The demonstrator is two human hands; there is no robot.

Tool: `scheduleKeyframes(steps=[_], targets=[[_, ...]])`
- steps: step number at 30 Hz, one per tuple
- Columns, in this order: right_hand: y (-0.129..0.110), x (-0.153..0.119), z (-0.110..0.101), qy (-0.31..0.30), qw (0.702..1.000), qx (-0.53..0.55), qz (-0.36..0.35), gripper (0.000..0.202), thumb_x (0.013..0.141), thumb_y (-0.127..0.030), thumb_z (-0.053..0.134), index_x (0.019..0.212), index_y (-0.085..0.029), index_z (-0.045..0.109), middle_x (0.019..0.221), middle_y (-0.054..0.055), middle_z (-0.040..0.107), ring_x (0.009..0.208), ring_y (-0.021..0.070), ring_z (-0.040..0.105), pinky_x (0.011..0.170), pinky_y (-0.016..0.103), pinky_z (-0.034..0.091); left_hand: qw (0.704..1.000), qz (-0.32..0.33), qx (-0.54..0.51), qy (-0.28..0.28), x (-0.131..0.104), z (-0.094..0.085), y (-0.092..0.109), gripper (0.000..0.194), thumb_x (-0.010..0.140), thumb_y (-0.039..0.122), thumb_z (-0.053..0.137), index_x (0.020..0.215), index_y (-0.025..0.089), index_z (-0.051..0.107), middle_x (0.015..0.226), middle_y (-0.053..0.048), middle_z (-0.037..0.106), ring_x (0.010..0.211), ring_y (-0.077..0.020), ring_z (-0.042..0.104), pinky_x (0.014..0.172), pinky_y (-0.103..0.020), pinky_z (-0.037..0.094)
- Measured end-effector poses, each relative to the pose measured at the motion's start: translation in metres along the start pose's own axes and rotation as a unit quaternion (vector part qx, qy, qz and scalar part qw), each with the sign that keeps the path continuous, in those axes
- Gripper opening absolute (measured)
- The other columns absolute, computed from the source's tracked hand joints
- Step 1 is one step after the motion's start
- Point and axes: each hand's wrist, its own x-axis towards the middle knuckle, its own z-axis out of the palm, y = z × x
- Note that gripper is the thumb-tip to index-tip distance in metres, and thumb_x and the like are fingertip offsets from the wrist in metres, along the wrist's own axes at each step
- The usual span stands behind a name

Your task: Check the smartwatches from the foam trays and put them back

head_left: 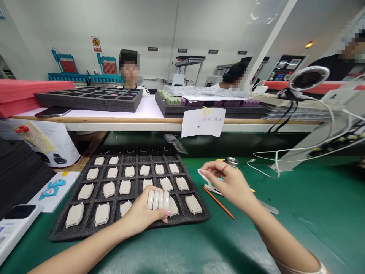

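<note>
My left hand (145,207) is closed around several pale watch cases (158,200), lined up side by side with their edges toward me. It hovers over the front of a dark grey foam tray (188,220), whose compartments hold more watch cases (102,214) of the same pale colour. To the right of the tray, my right hand (225,180) pinches a small white piece (203,173), perhaps a wipe or paper. Beneath that hand lie an orange stick (219,203) and a white-handled tool partly hidden by the fingers. Just behind it is a round metal-topped container (232,162).
A flat metal strip (268,206) lies on the green mat (313,213). Left are a white box (17,232), blue packets (53,189) and black foam (19,171). A shelf (128,123) with trays crosses behind; white cables (276,160) hang right. Other people sit beyond.
</note>
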Motion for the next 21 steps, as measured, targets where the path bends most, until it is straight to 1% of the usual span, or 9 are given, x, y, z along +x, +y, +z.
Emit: scheduleKeyframes(steps=[2, 5, 9, 11, 13, 15, 16, 18, 21], targets=[[0.02, -0.005, -0.011, -0.016, 0.999, -0.03, 0.04, 0.022, 0.085, -0.04, 0.057, 0.079, -0.019, 0.064, 0.062, 0.002, 0.063, 0.053, 0.0174, 0.057, 0.052, 0.03, 0.047, 1.0, 0.002, -0.002, 0.009, 0.001, 0.0, -0.002, 0.05, 0.065, 0.033, 0.083, 0.099, 0.02, 0.048, 0.084, 0.002, 0.065, 0.064, -0.0169, 0.067, 0.07, -0.036, 0.055], [0.04, -0.015, -0.014, -0.054, 0.995, -0.05, 0.069, 0.02, 0.081, -0.034, 0.059, 0.068, -0.021, 0.064, 0.048, -0.001, 0.059, 0.041, 0.0166, 0.055, 0.042, 0.027, 0.042, 1.0, -0.006, -0.011, 0.016, 0.0, 0.001, 0.0, 0.051, 0.065, 0.033, 0.083, 0.101, 0.02, 0.049, 0.086, 0.001, 0.066, 0.066, -0.0175, 0.068, 0.072, -0.036, 0.055], [0.042, -0.015, -0.014, -0.046, 0.993, -0.074, 0.081, 0.017, 0.08, -0.026, 0.056, 0.07, -0.021, 0.068, 0.057, 0.002, 0.068, 0.044, 0.0184, 0.059, 0.045, 0.029, 0.045, 0.998, -0.032, -0.051, 0.022, -0.005, 0.004, 0.014, 0.054, 0.066, 0.032, 0.083, 0.104, 0.02, 0.047, 0.088, -0.001, 0.068, 0.068, -0.0162, 0.068, 0.079, -0.037, 0.055], [0.027, -0.01, -0.019, -0.029, 0.993, -0.076, 0.08, 0.022, 0.086, -0.029, 0.051, 0.083, -0.02, 0.071, 0.061, 0.004, 0.07, 0.047, 0.0194, 0.061, 0.048, 0.031, 0.048, 0.997, -0.039, -0.066, 0.021, -0.009, 0.006, 0.025, 0.054, 0.067, 0.032, 0.083, 0.105, 0.021, 0.047, 0.09, -0.002, 0.069, 0.07, -0.0158, 0.069, 0.081, -0.036, 0.054], [0.0, -0.008, -0.021, -0.033, 0.997, -0.052, 0.057, 0.029, 0.09, -0.037, 0.049, 0.099, -0.019, 0.07, 0.071, 0.006, 0.073, 0.057, 0.0209, 0.065, 0.054, 0.033, 0.053, 0.996, -0.042, -0.071, 0.022, -0.012, 0.01, 0.037, 0.055, 0.067, 0.032, 0.084, 0.107, 0.021, 0.047, 0.093, -0.002, 0.069, 0.072, -0.016, 0.069, 0.081, -0.036, 0.054], [-0.033, -0.009, -0.017, -0.077, 0.996, 0.023, -0.025, 0.035, 0.087, -0.041, 0.061, 0.115, -0.021, 0.065, 0.1, 0.008, 0.074, 0.086, 0.0234, 0.071, 0.076, 0.036, 0.058, 0.996, -0.037, -0.074, 0.03, -0.015, 0.016, 0.047, 0.058, 0.067, 0.032, 0.084, 0.11, 0.022, 0.047, 0.096, -0.003, 0.069, 0.076, -0.0171, 0.07, 0.081, -0.036, 0.054], [-0.049, -0.01, -0.011, -0.111, 0.989, 0.05, -0.08, 0.05, 0.079, -0.038, 0.072, 0.126, -0.023, 0.059, 0.116, 0.009, 0.07, 0.104, 0.0259, 0.067, 0.09, 0.04, 0.055, 0.996, -0.031, -0.076, 0.032, -0.017, 0.018, 0.051, 0.06, 0.067, 0.032, 0.084, 0.112, 0.022, 0.046, 0.097, -0.003, 0.068, 0.078, -0.0183, 0.07, 0.081, -0.036, 0.054], [-0.077, -0.015, 0.006, -0.163, 0.967, 0.07, -0.181, 0.087, 0.066, -0.032, 0.085, 0.142, -0.027, 0.043, 0.137, 0.01, 0.058, 0.122, 0.0283, 0.057, 0.102, 0.044, 0.048, 0.997, -0.007, -0.065, 0.033, -0.021, 0.022, 0.056, 0.064, 0.066, 0.032, 0.084, 0.116, 0.023, 0.046, 0.097, -0.003, 0.067, 0.084, -0.0213, 0.069, 0.08, -0.038, 0.054], [-0.099, -0.017, 0.037, -0.146, 0.946, 0.142, -0.253, 0.094, 0.073, -0.015, 0.076, 0.151, -0.029, 0.025, 0.136, 0.011, 0.058, 0.12, 0.025, 0.059, 0.101, 0.041, 0.05, 0.997, 0.058, -0.026, 0.049, -0.029, 0.023, 0.059, 0.066, 0.064, 0.032, 0.086, 0.118, 0.024, 0.049, 0.1, -0.003, 0.065, 0.096, -0.0234, 0.065, 0.084, -0.036, 0.052]])
